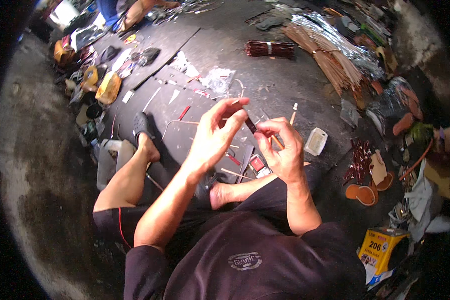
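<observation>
My left hand [214,136] and my right hand [285,147] are raised together in front of me, above my crossed legs. Between their fingertips they pinch a small dark reddish strip [250,125], the left fingers at its upper end, the right fingers at its lower end. A thin wooden stick [277,142] also pokes out of my right hand. I sit on the ground; my left foot in a dark sandal [142,125] rests on a black mat [160,102].
Scraps, sticks and small tools litter the black mat. A dark red bundle [270,48] and long brown strips [330,57] lie farther out. A white container [315,141], sandal soles [364,194] and a yellow tin [380,248] are to the right. Another person sits at top left.
</observation>
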`<state>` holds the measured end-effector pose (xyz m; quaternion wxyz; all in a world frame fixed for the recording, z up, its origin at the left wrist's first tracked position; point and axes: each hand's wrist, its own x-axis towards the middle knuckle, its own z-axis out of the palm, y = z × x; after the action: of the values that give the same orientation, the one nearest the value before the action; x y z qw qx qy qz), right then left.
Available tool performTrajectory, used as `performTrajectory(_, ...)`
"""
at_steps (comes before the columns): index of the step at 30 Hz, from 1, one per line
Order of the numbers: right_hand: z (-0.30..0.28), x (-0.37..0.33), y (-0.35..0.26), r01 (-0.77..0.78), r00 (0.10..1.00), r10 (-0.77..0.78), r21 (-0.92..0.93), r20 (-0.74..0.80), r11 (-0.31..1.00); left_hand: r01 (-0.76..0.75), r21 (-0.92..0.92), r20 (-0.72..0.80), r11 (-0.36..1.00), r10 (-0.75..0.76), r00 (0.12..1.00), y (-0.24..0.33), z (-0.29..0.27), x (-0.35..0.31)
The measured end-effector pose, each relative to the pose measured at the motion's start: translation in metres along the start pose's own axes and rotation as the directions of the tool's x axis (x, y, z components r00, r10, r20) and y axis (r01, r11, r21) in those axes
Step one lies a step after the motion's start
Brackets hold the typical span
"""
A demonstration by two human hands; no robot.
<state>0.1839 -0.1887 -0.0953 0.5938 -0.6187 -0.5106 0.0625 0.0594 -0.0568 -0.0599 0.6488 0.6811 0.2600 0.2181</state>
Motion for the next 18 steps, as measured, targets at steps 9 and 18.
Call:
performTrajectory(9,0.028,-0.014,-0.004,0.131,0.991,-0.129,-0.144,0.021,0.981,0.126,-0.325,-0.107,0.937,-0.169,0.980,-0.019,-0.008,-0.033)
performTrajectory(18,0.019,-0.017,0.005,0.148,0.988,-0.139,-0.139,0.069,0.979,0.222,-0.403,-0.094,0.888,-0.281,0.955,-0.031,0.000,-0.031)
